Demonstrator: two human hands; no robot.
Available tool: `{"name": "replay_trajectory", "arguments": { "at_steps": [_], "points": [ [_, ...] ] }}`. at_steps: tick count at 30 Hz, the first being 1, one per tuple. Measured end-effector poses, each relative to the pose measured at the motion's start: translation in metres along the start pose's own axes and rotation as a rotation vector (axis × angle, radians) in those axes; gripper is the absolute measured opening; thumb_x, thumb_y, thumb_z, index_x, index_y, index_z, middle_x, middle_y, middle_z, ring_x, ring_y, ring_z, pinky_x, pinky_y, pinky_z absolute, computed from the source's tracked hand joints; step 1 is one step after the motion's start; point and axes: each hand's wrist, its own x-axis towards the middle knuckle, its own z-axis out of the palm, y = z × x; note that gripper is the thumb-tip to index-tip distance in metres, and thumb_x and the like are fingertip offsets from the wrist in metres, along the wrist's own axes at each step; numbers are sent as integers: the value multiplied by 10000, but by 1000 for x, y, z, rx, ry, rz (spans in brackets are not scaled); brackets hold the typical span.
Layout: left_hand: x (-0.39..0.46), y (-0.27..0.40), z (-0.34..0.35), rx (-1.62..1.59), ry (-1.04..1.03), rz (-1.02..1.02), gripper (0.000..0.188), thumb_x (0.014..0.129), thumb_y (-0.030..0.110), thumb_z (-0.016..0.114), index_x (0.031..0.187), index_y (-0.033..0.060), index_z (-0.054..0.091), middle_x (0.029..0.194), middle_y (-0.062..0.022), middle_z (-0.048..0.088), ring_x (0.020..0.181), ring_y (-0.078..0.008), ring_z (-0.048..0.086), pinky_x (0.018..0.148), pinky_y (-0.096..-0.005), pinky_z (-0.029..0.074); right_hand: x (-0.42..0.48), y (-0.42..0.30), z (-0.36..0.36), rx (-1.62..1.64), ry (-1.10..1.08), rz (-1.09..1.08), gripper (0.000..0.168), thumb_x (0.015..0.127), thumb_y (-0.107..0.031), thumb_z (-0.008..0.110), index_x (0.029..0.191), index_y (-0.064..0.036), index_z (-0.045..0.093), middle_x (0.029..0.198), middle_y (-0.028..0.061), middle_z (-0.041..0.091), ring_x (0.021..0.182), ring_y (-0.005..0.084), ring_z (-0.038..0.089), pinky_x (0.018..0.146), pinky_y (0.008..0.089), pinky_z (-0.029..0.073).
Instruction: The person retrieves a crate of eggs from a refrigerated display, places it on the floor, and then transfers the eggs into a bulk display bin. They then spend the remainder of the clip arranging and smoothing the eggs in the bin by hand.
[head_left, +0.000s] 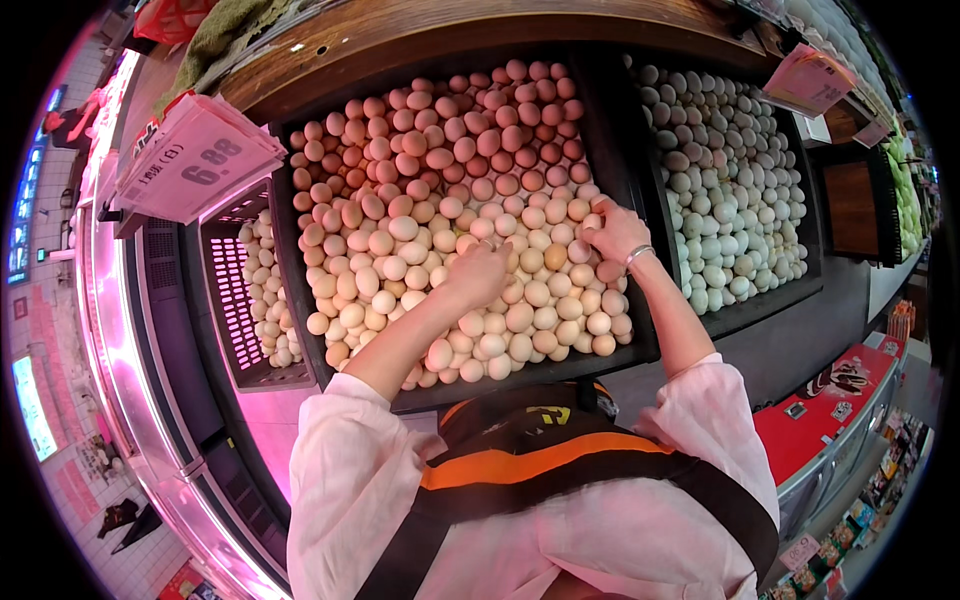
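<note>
A black bin (646, 315) full of loose eggs (536, 291) in cream, pink and light brown lies before me. Over the middle of the layer is my left hand (480, 274), back upward, its fingertips down among the eggs; whether it holds one cannot be seen. At the bin's right side my right hand (616, 232), with a silver bracelet (640, 255) at the wrist, has its thumb and fingers around a pale egg (592, 222). Near the far middle, part of an egg tray or liner (480, 184) shows between the eggs.
To the right stands a second black bin (750, 315) of pale greenish eggs (724, 244). A perforated plastic crate (236, 300) with more eggs is at the left. Price cards (202, 161) overhang the far left corner. A wooden ledge (420, 56) runs behind the bins.
</note>
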Motion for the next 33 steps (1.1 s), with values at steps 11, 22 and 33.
{"name": "replay_trajectory", "arguments": {
  "at_steps": [11,22,33],
  "points": [
    [9,-55,-32,-205,326,-115,273,933,266,552,1148,126,643,1004,-176,665,927,-360,650,784,-473,528,4,10,7,-270,-41,-33,448,782,-316,689,1167,-99,617,1153,158,649,1042,339,663,884,444,544],
    [82,-99,-34,87,718,-89,385,847,159,596,1230,152,560,1236,-182,572,1169,-370,521,853,-441,517,29,-17,-24,-167,-27,-176,420,800,-366,696,1164,-162,644,1158,147,657,1053,335,653,894,445,531],
    [148,-74,-8,324,695,-279,506,887,198,570,1370,230,425,1324,-173,488,1263,-412,397,935,-509,411,147,-120,72,50,333,-269,543,774,-352,704,1247,-161,519,1311,241,487,1087,421,577,905,474,505]
  ]
}}
